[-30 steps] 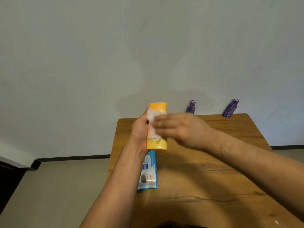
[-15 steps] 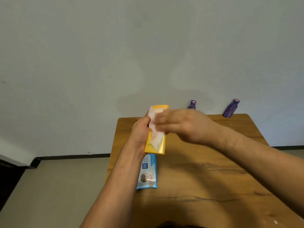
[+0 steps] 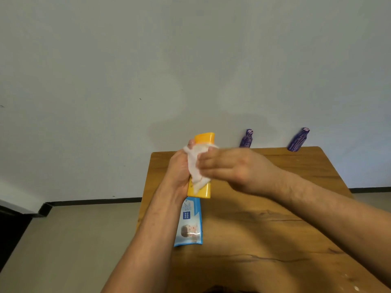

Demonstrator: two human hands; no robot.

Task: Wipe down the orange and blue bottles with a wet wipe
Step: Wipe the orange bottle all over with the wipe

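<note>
Over the 11 o'clock corner of the wooden table [image 3: 264, 240], the left hand [image 3: 178, 172] is wrapped round the orange bottle [image 3: 204, 139], and the right hand [image 3: 230, 168] clamps the wet wipe [image 3: 195, 168] against its front. Better to turn the bottle within the grip so cap and base get wiped. One blue bottle [image 3: 246, 138] waits at 12 o'clock, a second blue bottle [image 3: 298, 140] at 1.

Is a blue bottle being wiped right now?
No: both blue bottles stand untouched at the table's far edge; the wipe is on the orange bottle in the left hand.
</note>
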